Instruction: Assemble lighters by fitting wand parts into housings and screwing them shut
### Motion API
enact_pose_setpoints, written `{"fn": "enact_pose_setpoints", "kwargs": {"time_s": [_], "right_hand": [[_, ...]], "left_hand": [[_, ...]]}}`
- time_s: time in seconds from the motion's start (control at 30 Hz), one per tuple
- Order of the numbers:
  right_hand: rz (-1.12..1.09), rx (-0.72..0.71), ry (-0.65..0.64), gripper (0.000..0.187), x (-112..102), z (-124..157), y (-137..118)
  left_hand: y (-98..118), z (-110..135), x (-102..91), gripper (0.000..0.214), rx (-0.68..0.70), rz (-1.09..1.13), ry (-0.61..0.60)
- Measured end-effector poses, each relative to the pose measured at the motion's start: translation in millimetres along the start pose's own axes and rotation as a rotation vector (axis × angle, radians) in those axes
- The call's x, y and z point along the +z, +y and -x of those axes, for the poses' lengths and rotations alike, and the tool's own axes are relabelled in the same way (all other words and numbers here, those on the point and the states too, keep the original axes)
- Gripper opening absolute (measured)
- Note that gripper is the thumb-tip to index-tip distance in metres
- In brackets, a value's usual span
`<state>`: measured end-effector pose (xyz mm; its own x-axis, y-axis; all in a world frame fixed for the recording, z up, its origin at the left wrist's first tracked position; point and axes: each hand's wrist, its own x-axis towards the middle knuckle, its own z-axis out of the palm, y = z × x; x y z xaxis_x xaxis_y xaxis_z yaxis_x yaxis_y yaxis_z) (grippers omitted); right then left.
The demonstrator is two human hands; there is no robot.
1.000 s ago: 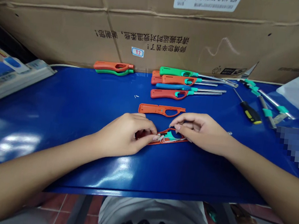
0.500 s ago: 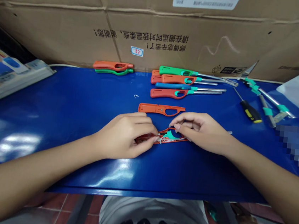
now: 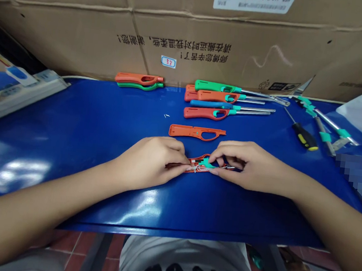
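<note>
An orange lighter half-shell [image 3: 192, 169] lies open side up on the table, with pale wires and a green trigger [image 3: 206, 163] inside it. My left hand [image 3: 154, 158] is closed at the shell's left end, thumb and fingertips pinching it and hiding that part. At the other end, the thumb and index finger of my right hand [image 3: 245, 164] close around the trigger and the shell's edge. A matching orange half-shell [image 3: 184, 130] rests just beyond my hands, its inner side up.
Several gas lighters [image 3: 205, 113] with metal tubes lie farther back. Two stacked handle shells [image 3: 138, 79] are to their left, and tiny screws [image 3: 166, 116] sit nearer. A screwdriver [image 3: 304, 135] and metal tubes [image 3: 326, 138] lie at right. A power strip [image 3: 20, 95] stands left; a cardboard box [image 3: 90, 44] backs the table.
My right hand has shifted slightly right and down, its fingertips closing onto the trigger. My left hand keeps its pinch on the shell. The whole view has moved a little.
</note>
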<state>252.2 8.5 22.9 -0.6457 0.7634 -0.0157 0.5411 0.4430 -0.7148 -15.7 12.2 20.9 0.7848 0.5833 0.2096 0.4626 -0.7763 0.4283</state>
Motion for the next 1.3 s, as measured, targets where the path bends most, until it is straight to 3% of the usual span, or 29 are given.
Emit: {"fn": "enact_pose_setpoints", "kwargs": {"time_s": [0.23, 0.37, 0.67, 1.03, 1.3], "right_hand": [[0.083, -0.052, -0.031, 0.011, -0.6, 1.2, 0.4], [0.094, -0.057, -0.022, 0.012, -0.9, 1.5, 1.7], [0.163, -0.075, -0.020, 0.010, -1.7, 2.2, 1.5], [0.226, -0.116, -0.076, 0.017, -8.7, 5.1, 2.4], [0.271, -0.113, -0.096, 0.020, -7.5, 5.1, -0.1]], "left_hand": [[-3.4, -0.9, 3.3, 0.025, 0.178, -0.141, 0.097], [-7.1, -1.6, 4.9, 0.027, 0.271, -0.245, 0.062], [-9.1, -4.8, 2.4, 0.027, 0.331, -0.431, 0.017], [-13.4, -1.6, 12.4, 0.032, 0.285, -0.187, 0.061], [-12.7, -1.2, 14.6, 0.033, 0.313, -0.168, 0.039]]}}
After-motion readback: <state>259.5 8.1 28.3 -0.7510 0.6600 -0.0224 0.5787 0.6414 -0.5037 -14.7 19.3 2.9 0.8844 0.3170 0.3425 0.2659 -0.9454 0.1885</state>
